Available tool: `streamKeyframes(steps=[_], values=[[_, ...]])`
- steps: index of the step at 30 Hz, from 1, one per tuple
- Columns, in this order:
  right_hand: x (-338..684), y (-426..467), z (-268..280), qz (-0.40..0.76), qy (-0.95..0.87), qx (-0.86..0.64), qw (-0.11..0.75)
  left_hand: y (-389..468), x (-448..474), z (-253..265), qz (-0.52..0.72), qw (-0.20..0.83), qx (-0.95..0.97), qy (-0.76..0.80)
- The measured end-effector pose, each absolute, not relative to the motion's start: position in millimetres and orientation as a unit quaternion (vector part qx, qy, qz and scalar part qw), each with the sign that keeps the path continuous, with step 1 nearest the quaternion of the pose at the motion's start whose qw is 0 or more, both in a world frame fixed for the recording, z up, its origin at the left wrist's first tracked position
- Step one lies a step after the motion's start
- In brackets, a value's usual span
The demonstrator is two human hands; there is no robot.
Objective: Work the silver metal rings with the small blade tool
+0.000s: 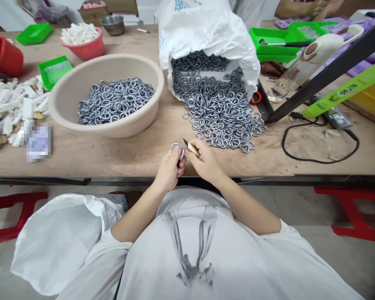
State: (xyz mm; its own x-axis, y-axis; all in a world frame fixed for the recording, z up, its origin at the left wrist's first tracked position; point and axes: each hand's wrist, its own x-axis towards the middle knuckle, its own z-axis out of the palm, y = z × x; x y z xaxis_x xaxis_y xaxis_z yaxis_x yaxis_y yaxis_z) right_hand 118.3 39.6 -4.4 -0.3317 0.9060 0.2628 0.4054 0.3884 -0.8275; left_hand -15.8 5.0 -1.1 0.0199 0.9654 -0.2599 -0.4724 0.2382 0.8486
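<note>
Table point(125, 156) ahead; left hand point(169, 166) pinches rings point(182, 154); right hand point(205, 163) grips knife point(193, 149) just beside them; a slip could nick left hand.

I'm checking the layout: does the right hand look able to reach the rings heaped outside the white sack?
Probably yes: the heaped rings lie just beyond the right hand with nothing between, though the pointed tool it grips may hinder grasping.

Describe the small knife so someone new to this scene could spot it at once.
Find the white sack lying open on the table, grey rings spilling from its mouth. Just below the spill's left side, near the table's front edge, the right hand grips the knife. Its pale handle and dark pointed blade set it apart from the round rings.
</note>
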Motion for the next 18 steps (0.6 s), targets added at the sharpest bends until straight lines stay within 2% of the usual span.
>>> streamKeyframes(steps=[6,15,18], values=[[133.1,24.9,5.0,0.255,-0.817,-0.396,0.332,0.3,-13.7,2.3,0.58,0.651,0.275,0.405],[132.7,21.9,9.8,0.301,-0.829,-0.364,0.3,-3.5,-16.9,0.1,0.587,0.663,0.289,0.364],[136.3,38.1,0.8,0.298,-0.806,-0.41,0.307,-11.0,-14.6,-1.8,0.55,0.677,0.332,0.358]])
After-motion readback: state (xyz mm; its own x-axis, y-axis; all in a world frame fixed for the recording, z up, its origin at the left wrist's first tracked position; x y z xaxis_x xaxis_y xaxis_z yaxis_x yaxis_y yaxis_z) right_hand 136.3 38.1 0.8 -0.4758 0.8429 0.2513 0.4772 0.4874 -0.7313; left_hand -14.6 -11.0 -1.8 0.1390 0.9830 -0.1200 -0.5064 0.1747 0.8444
